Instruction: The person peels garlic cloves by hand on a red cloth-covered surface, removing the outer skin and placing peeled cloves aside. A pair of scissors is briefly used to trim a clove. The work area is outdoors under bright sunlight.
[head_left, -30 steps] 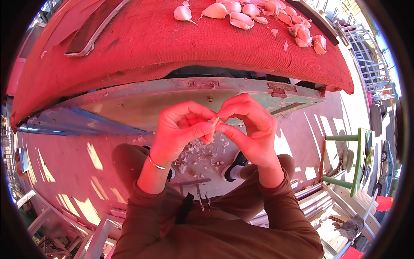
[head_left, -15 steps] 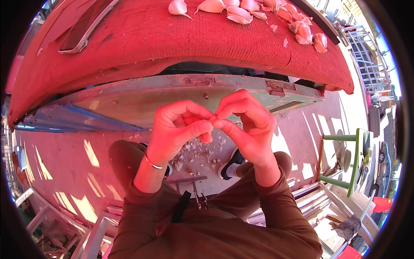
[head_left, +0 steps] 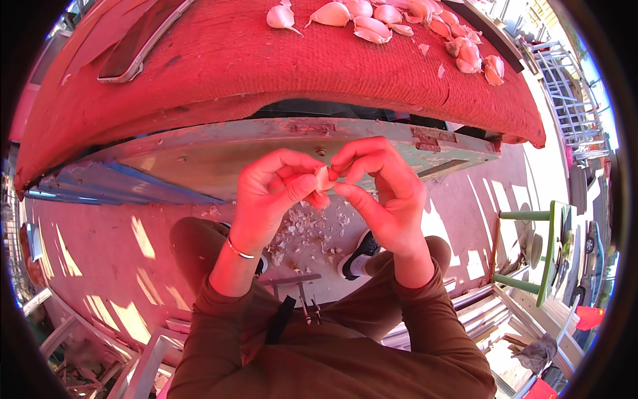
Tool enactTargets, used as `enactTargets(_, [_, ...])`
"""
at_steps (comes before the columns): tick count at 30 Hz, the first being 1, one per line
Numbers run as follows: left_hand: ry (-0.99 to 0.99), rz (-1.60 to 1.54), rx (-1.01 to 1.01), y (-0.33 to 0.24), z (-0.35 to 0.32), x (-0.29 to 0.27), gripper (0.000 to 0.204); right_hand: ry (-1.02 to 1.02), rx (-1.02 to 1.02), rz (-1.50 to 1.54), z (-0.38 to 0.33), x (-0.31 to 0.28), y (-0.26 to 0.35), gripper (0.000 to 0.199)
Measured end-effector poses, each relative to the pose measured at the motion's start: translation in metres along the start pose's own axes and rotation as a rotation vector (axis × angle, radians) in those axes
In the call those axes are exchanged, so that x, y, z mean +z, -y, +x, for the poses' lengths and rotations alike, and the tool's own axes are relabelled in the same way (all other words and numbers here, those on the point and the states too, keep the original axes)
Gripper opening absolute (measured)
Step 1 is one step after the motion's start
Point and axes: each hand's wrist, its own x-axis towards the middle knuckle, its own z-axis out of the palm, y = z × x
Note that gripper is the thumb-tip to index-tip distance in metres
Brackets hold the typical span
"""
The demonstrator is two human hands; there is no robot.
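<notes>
The small pale garlic clove sits right between both hands, pinched by the left hand and right hand fingertips.

— Where's my one view sitting?

— On the wearer's head, I'm looking steeply down through a wide fisheye; a black rim rings the picture and straight edges bow near it.

— What's closest?

— The brown-sleeved forearms rise from the lower edge, and the left hand and right hand meet dead centre, near the lens.

— And farther?

— The red cloth-covered table fills the top, facing away from me. Below the hands I see the pale paved floor, well off. No second view shares this.
</notes>
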Motion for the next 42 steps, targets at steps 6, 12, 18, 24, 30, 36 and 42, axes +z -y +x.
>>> enactTargets(6, [0.031,-0.062,0.005,-0.004,0.0,0.001,0.017,-0.013,0.008,-0.019,-0.001,-0.002,0.004,0.015])
enactTargets(12, [-0.001,0.018,0.017,-0.007,0.0,0.007,0.019,0.038,-0.077,-0.156,-0.003,-0.011,0.001,0.021])
enactTargets(18, [0.032,0.008,0.024,-0.002,-0.002,0.007,0.02,0.008,-0.154,-0.254,0.001,0.001,0.007,0.028])
enactTargets(24, [-0.024,-0.006,0.021,-0.003,0.0,0.004,0.02,0.032,-0.095,-0.2,-0.001,-0.007,0.009,0.02])
enactTargets(30, [-0.05,-0.023,0.028,-0.003,-0.001,0.004,0.02,-0.008,-0.018,-0.041,-0.003,-0.006,0.004,0.013])
enactTargets(36, [-0.066,0.011,0.058,-0.006,-0.002,0.002,0.018,-0.004,-0.048,-0.172,-0.002,-0.012,0.006,0.009])
enactTargets(42, [-0.055,0.106,0.091,-0.001,-0.004,0.013,0.019,-0.089,-0.031,-0.155,-0.002,0.004,0.004,0.018])
